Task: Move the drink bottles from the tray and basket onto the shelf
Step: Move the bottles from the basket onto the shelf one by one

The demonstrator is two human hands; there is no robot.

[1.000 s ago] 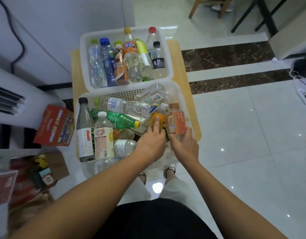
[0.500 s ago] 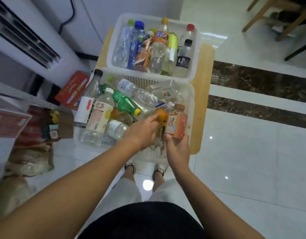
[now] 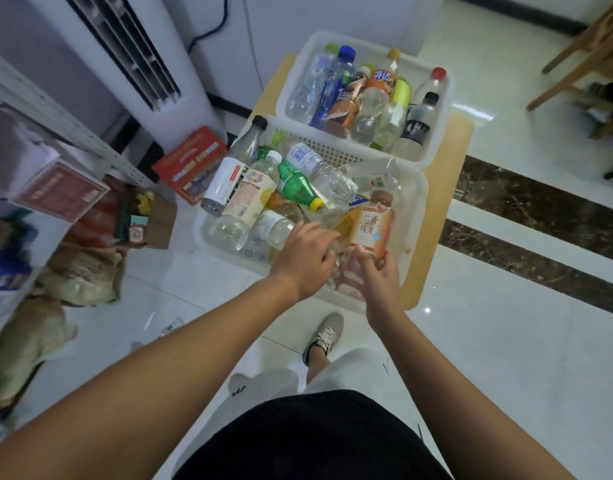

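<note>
Two white plastic baskets of drink bottles stand on a wooden board. The near basket (image 3: 417, 202) holds several bottles lying in a heap; the far basket (image 3: 443, 109) holds several more, mostly upright. My right hand (image 3: 376, 275) grips the base of an orange-labelled tea bottle (image 3: 371, 226) at the near basket's right side. My left hand (image 3: 307, 258) curls its fingers round an orange-yellow bottle (image 3: 343, 225) beside it, mostly hidden under the hand. A green bottle (image 3: 296, 185) with a yellow cap lies in the heap. A white shelf (image 3: 56, 126) runs along the left edge.
A tall white air conditioner (image 3: 135, 64) stands behind the shelf. On the floor by it lie a red box (image 3: 191, 164), a cardboard box (image 3: 159, 220) and bags (image 3: 80, 275). Wooden chair legs (image 3: 582, 57) stand far right. White tile floor spreads to the right.
The view has swung left, bringing the shelf in. The tea bottle in my right hand has tipped and risen a little; my left hand has closed lower on the orange-yellow bottle.
</note>
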